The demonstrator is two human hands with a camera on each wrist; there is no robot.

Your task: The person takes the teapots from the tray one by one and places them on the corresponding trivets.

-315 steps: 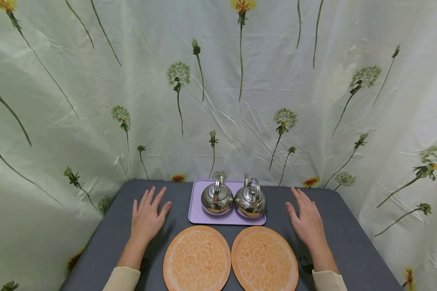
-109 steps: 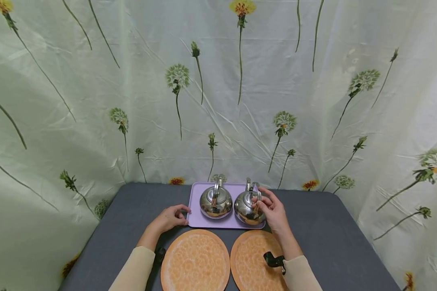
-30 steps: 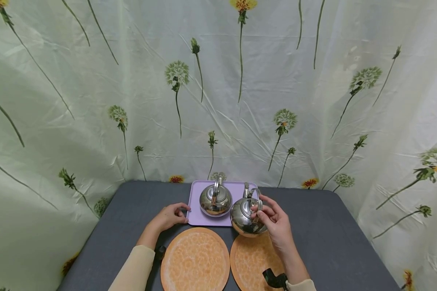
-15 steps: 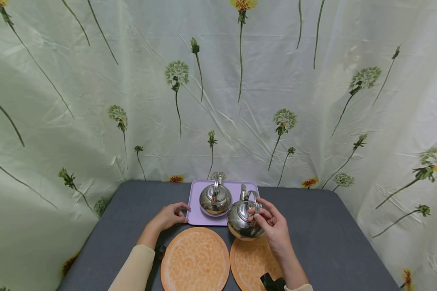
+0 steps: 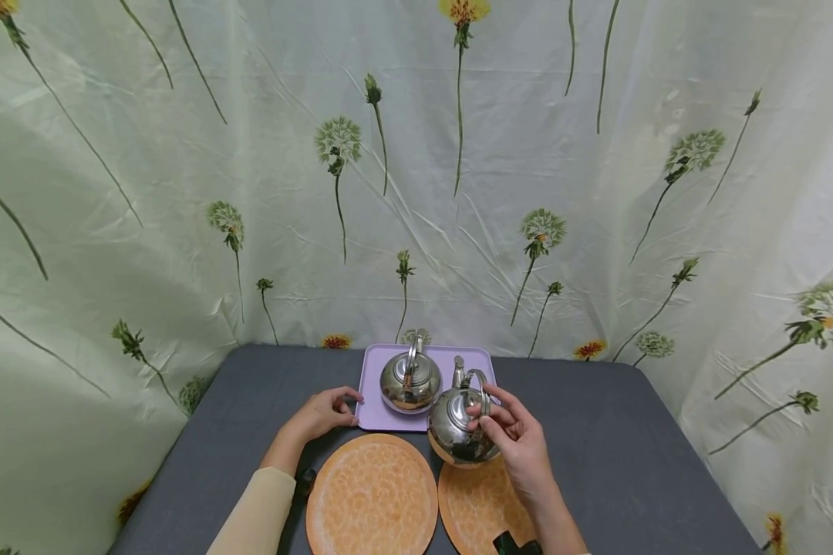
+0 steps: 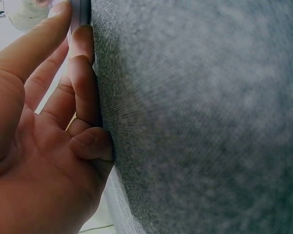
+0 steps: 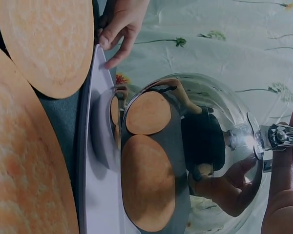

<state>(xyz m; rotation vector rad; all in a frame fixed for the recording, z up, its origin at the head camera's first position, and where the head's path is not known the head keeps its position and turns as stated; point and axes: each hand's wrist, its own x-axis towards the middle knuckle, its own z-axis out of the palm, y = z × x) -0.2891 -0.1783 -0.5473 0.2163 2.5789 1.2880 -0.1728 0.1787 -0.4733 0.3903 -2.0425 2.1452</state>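
My right hand (image 5: 521, 443) grips the handle of a shiny steel teapot (image 5: 453, 435), thumb and fingers round the loop. This teapot hangs over the front right of a lilac tray (image 5: 371, 416) and overlaps the right round board in the head view. A matching teapot (image 5: 408, 385) stands on the tray's left half. At the tray's left edge my left hand (image 5: 319, 416) pinches the rim; in the left wrist view the thumb (image 6: 39, 41) reaches the rim and the other fingers bend close to the cloth. The right wrist view shows the held teapot's mirror-like body (image 7: 195, 161) close up.
Two round orange-brown boards lie side by side in front of the tray: a left board (image 5: 372, 493) and a right board (image 5: 482, 509). Dark grey cloth (image 5: 618, 447) covers the table. A pale curtain (image 5: 278, 154) with dandelion prints hangs behind and at the sides.
My hands went from empty to holding tray and right teapot. That teapot has risen off the tray and moved toward me and slightly left, still moving within the last second. The left hand stays put.
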